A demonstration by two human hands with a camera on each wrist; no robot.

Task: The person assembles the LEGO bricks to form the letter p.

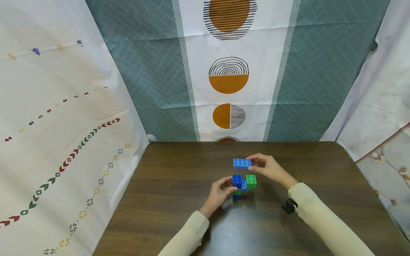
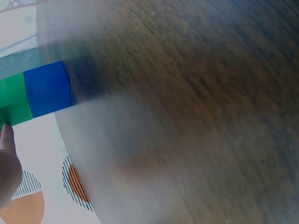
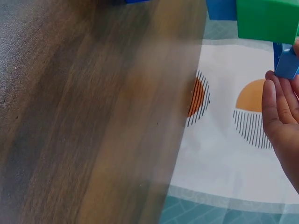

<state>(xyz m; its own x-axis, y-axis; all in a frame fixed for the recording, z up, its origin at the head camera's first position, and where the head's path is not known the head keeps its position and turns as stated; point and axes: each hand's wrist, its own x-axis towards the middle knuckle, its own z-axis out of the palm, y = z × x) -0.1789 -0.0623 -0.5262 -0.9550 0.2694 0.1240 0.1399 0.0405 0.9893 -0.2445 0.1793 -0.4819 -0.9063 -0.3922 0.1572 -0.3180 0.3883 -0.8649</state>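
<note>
My left hand (image 1: 219,193) grips a small stack of toy building bricks by its left side, over the middle of the table. On top of the stack are a dark blue brick (image 1: 237,180) and a green brick (image 1: 251,181), with a light blue brick (image 1: 244,185) showing between and below them. Under these sit another green brick (image 2: 14,95) and, lowest, a blue brick (image 2: 47,88). Just behind the stack, my right hand (image 1: 267,168) pinches a longer light blue brick (image 1: 241,163) by its right end, studs up and apart from the stack.
The brown wooden table (image 1: 166,177) carries the work. A patterned cloth (image 1: 229,117) hangs behind its far edge, with a white embroidered cloth (image 1: 64,124) on the left and a pale curtain (image 1: 381,142) on the right. A black wrist camera (image 1: 289,206) sits by the right sleeve.
</note>
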